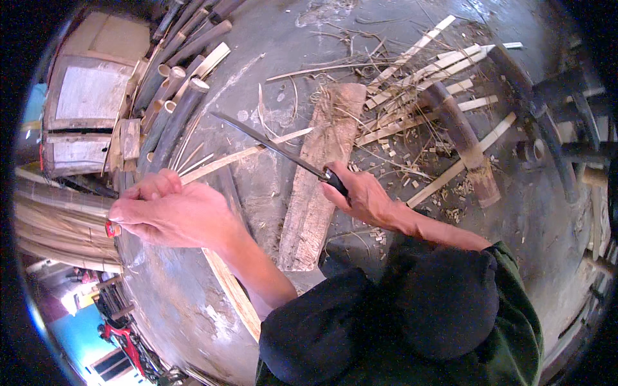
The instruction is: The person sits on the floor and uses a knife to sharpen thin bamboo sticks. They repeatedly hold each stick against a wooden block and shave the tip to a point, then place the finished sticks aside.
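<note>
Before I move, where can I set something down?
Bare floor lies between the bamboo poles and loose strips up top, and between the stacked slats and pale strip lower left. Right of the plank is crowded with chips.

Floor (164, 289) is being lit unevenly, sheen at upper right; blue wall (71, 334) is being flanked by white glare. Edges are being bent toward a black rim; right side is being dimmed. Clothing (444, 309) is being speckled with grain.
</note>
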`<state>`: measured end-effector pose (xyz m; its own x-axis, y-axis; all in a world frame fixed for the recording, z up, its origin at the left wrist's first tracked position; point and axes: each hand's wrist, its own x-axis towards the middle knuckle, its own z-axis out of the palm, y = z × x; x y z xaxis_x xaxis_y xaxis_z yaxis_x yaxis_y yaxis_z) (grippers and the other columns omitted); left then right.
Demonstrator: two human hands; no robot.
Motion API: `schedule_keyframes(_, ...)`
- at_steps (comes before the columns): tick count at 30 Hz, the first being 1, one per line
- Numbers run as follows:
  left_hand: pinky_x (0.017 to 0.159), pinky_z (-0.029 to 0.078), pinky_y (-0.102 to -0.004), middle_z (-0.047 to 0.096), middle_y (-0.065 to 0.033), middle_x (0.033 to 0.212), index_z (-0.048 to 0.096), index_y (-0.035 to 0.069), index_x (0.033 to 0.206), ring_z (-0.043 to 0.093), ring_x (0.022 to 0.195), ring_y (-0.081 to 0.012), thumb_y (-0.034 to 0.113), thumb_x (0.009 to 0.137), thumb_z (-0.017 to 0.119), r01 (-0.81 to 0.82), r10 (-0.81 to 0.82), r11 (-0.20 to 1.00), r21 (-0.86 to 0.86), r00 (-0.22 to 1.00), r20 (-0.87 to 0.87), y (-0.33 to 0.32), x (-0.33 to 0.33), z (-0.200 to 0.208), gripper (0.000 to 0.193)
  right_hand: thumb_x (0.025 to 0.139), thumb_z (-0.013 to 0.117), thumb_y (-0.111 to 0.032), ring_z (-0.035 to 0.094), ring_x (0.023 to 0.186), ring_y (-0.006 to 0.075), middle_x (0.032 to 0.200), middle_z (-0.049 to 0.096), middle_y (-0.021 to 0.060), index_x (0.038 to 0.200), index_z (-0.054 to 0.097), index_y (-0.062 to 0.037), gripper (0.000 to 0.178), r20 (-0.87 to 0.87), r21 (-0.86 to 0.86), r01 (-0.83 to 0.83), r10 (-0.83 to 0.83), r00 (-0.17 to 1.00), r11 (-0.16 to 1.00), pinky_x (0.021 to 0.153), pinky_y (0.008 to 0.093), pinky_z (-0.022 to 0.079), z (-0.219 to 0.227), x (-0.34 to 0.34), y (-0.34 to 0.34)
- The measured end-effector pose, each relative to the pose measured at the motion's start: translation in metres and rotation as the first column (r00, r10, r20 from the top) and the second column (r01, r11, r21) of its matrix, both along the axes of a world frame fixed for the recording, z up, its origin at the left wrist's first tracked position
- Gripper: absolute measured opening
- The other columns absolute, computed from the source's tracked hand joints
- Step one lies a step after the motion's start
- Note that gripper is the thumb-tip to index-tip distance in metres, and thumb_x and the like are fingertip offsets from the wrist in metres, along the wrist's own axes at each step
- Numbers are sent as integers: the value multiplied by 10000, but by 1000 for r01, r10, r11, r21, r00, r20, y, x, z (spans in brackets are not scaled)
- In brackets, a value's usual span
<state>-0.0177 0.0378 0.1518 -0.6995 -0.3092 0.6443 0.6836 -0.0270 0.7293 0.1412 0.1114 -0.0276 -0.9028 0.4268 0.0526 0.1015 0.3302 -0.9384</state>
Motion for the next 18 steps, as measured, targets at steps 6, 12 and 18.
schedule_keyframes(6, 493, 226, -250, 217, 39, 624, 360, 119, 758, 219, 547, -89, 376, 1036, 417, -44, 44, 999, 27, 999, 6, 0, 18, 14, 383, 933, 585, -307, 622, 633, 418, 654, 588, 212, 1046, 512, -48, 292, 12, 95, 14, -16, 1000, 995, 569, 482, 479, -7, -13, -5)
schedule_keyframes(12, 478, 206, -260, 221, 41, 621, 360, 119, 756, 219, 536, -88, 366, 1036, 423, 52, -53, 998, 45, 998, 24, 8, 2, 9, 379, 936, 573, -335, 619, 699, 454, 711, 610, 243, 1031, 513, -58, 298, 50, 13, 71, -72, 996, 997, 590, 508, 473, -18, -14, 9)
schedule_keyframes(18, 476, 212, -269, 235, 38, 627, 363, 118, 751, 231, 540, -84, 373, 1031, 436, -21, 20, 1000, 15, 1000, 12, 14, -2, 11, 385, 931, 572, -370, 620, 723, 452, 719, 604, 256, 1034, 515, -48, 343, 226, 55, 136, -145, 963, 989, 593, 489, 476, -49, -18, 22)
